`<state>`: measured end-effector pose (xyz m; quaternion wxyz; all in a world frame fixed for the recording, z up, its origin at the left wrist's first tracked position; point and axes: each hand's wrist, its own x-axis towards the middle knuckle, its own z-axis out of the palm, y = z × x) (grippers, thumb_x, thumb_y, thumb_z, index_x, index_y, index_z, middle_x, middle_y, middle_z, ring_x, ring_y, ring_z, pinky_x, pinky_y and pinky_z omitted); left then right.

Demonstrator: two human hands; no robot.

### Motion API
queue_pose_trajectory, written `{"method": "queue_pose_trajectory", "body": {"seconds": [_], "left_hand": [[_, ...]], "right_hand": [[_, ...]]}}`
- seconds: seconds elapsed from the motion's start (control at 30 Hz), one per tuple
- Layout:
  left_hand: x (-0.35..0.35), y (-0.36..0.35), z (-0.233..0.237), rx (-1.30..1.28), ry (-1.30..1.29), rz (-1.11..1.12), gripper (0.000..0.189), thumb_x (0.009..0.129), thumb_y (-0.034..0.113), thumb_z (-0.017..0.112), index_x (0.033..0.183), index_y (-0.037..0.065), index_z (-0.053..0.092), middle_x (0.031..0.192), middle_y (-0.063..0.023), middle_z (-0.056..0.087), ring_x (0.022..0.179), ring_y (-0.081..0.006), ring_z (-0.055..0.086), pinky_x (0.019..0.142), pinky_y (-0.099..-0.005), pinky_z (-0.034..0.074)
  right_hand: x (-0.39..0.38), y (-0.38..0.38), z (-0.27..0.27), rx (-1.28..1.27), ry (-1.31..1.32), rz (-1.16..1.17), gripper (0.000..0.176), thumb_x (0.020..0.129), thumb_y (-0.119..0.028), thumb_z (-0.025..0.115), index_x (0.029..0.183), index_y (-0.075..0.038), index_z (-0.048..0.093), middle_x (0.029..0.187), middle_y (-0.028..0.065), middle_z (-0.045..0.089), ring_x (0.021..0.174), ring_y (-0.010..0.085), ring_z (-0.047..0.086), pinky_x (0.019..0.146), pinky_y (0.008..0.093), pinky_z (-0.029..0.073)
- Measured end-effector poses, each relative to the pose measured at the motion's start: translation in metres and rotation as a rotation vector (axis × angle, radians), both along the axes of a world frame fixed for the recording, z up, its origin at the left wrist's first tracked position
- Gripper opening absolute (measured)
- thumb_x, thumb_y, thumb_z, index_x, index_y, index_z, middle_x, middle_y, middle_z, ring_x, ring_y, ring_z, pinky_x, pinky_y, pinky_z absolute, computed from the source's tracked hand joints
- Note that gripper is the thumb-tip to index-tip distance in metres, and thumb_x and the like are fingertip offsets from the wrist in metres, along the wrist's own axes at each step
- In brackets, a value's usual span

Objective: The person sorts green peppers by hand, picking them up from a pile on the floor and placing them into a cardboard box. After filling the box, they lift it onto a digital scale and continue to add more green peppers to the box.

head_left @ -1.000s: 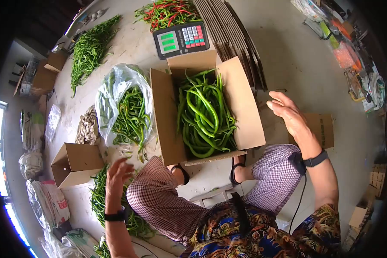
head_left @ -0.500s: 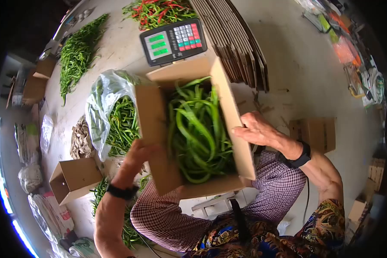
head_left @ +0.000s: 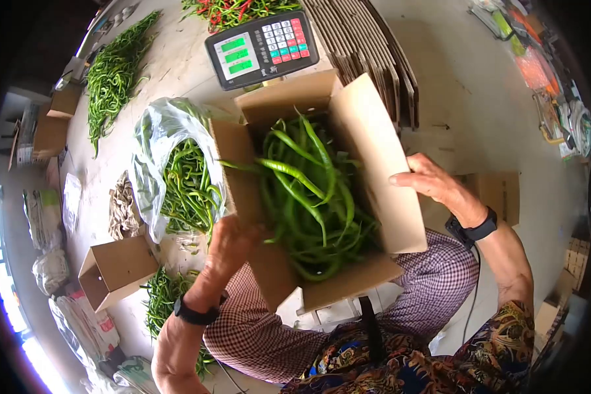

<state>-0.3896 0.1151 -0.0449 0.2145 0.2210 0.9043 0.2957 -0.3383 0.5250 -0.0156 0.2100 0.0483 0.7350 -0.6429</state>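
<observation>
An open cardboard box (head_left: 386, 164) stands in front of me, its flaps up and spread. Inside lie long green peppers (head_left: 308, 190), with one poking out over the left side. My left hand (head_left: 233, 246) is closed on the box's left flap. On the other side, my right hand (head_left: 430, 180) pinches the edge of the right flap between thumb and fingers. Just beyond the box sits a black scale display (head_left: 262, 49) with lit green readouts.
Left of the box is a clear plastic bag (head_left: 157, 141) of green peppers. Pepper piles (head_left: 115, 79) lie at the upper left and beside my left forearm. Stacked flat cardboard (head_left: 367, 52) is at the top, a small open box (head_left: 121, 266) at the lower left.
The box flaps have spread wider, the right one outward with my right hand. My left hand has shifted slightly right. The peppers inside lie differently, one now over the left edge.
</observation>
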Motion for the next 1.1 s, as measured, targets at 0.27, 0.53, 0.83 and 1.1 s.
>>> {"method": "queue_pose_trajectory", "body": {"seconds": [0.27,0.53,0.83,1.1], "left_hand": [[-0.003,-0.022,-0.011,-0.054,0.209,0.044,0.017,0.083,0.014,0.064,0.083,-0.003,0.066,0.065,-0.0116,0.065,0.061,-0.0095,0.061,0.054,-0.0293,0.048],[0.002,0.004,0.059,0.2,-0.059,0.265,0.02,0.082,0.014,0.065,0.092,-0.003,0.068,0.068,-0.007,0.066,0.062,-0.0084,0.06,0.056,-0.0275,0.047],[-0.007,-0.014,0.027,0.268,-0.363,0.325,0.021,0.082,0.015,0.065,0.09,-0.005,0.068,0.072,-0.0085,0.068,0.065,-0.01,0.062,0.058,-0.0267,0.049],[0.0,-0.006,0.027,0.435,-0.499,0.363,0.02,0.084,0.013,0.063,0.097,-0.002,0.068,0.081,-0.0076,0.071,0.071,-0.0135,0.065,0.062,-0.0283,0.05]], "right_hand": [[0.016,-0.003,-0.019,0.33,0.352,0.056,0.023,0.085,-0.02,0.066,0.084,-0.003,0.052,0.068,0.001,0.049,0.053,0.0155,0.046,0.047,0.0316,0.04],[0.004,-0.038,-0.005,1.074,1.447,0.275,0.026,0.083,-0.016,0.059,0.07,0.005,0.051,0.051,0.0099,0.043,0.046,0.02,0.042,0.048,0.037,0.039],[0.009,-0.031,0.013,0.469,0.084,0.135,0.016,0.085,-0.017,0.065,0.079,-0.003,0.059,0.061,0.0058,0.046,0.056,0.0098,0.043,0.05,0.0302,0.037],[0.006,-0.037,0.036,0.476,0.048,0.074,0.023,0.082,-0.018,0.06,0.076,0.004,0.054,0.055,0.01,0.048,0.049,0.0157,0.045,0.049,0.035,0.039]]}}
